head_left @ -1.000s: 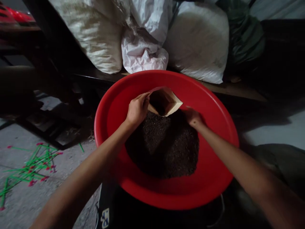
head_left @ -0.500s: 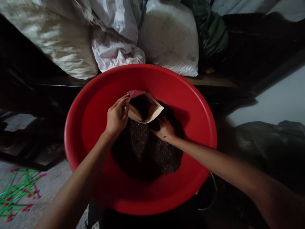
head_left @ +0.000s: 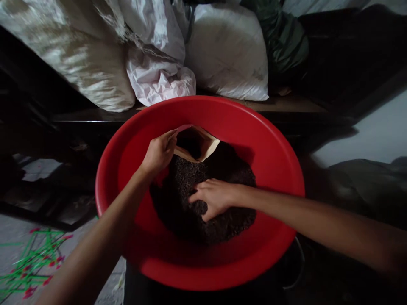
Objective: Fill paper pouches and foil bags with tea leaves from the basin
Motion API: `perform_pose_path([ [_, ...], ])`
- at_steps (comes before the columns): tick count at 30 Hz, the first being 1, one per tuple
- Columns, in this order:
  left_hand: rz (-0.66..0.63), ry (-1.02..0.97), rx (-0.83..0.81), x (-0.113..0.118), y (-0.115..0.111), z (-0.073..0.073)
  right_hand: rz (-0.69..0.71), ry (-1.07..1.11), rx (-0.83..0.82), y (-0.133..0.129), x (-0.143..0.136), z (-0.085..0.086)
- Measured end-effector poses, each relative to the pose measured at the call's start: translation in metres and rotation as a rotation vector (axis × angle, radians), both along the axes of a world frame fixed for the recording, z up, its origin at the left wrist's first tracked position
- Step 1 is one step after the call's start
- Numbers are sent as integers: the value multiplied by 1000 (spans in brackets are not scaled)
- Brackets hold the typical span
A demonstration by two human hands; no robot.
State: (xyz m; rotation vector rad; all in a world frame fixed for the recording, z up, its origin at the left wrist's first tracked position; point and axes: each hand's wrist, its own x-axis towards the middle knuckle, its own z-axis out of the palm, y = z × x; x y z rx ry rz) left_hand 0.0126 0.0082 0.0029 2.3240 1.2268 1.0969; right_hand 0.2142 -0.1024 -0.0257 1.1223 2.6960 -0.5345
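Glossy plastic, matt paper and coarse dark grain.

The red basin (head_left: pixel 273 144) looks like smooth moulded plastic with a soft sheen along its rim. Inside the basin lies a heap of dark granular material (head_left: pixel 229 220), rough and matt. At the far edge of that heap stands a paper pouch (head_left: pixel 208 148), tan, matt and creased. Behind the basin, the sacks (head_left: pixel 229 55) look like woven plastic cloth, faintly shiny and wrinkled; the white bag (head_left: pixel 159 80) among them is thin, crumpled film. Left of the basin, the floor (head_left: pixel 19 254) looks like rough, dull concrete, strewn with glossy green plastic strips (head_left: pixel 28 262).
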Motion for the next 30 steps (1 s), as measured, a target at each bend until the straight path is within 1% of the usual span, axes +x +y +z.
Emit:
perform_pose_path([
  [2, -26, 27, 6, 0, 1, 3, 112, -9, -44, 4, 2, 21],
  [3, -34, 35, 2, 0, 2, 4, 137, 16, -36, 8, 3, 33],
  [4, -35, 35, -7, -1, 3, 5, 120, 79, 12, 13, 4, 46],
  [5, -34, 23, -20, -1, 4, 5, 65, 176, 95, 20, 5, 60],
  [6, -36, -1, -37, -2, 5, 4, -21, 299, 205, 28, 8, 74],
  [8, -52, -63, -69, -3, 6, 3, -232, 550, 430, 47, 17, 99],
  [9, -62, -90, -76, -3, 6, 1, -329, 653, 520, 57, 25, 107],
  [10, -66, -108, -78, -4, 6, 0, -414, 736, 589, 68, 34, 111],
  [11, -60, -116, -77, -5, 5, -1, -487, 806, 639, 78, 43, 111],
  [12, -43, -115, -73, -6, 5, -2, -557, 865, 673, 87, 53, 107],
  [14, -10, -98, -69, -6, 4, -3, -712, 914, 686, 99, 70, 89],
  [15, -1, -92, -64, -6, 4, -4, -800, 877, 652, 101, 76, 77],
  [17, 7, -86, -49, -4, 5, -5, -953, 667, 519, 96, 81, 53],
  [18, 11, -80, -47, -3, 6, -4, -992, 518, 433, 89, 81, 43],
  [19, 20, -64, -55, -3, 6, -4, -985, 373, 334, 80, 80, 36],
  [20, 36, -36, -67, -3, 5, -2, -933, 264, 235, 67, 78, 31],
  [21, 53, 5, -80, -5, 3, 0, -857, 206, 155, 52, 77, 28],
  [22, 70, 51, -91, -9, -2, 2, -784, 203, 109, 35, 78, 27],
  [23, 87, 91, -102, -16, -12, 4, -739, 246, 108, 16, 80, 27],
  [24, 102, 118, -108, -26, -26, 6, -729, 320, 160, -6, 84, 28],
  [25, 125, 126, -116, -38, -45, 7, -763, 408, 265, -30, 89, 28],
  [27, 166, 68, -148, -65, -96, 3, -905, 558, 546, -80, 100, 23],
  [28, 227, 27, -122, -78, -125, -3, -1019, 618, 680, -105, 104, 18],
  [29, 379, -50, -120, -87, -155, -12, -1166, 678, 767, -129, 106, 9],
  [30, 589, -208, -148, -93, -184, -24, -1332, 759, 781, -150, 105, -1],
])
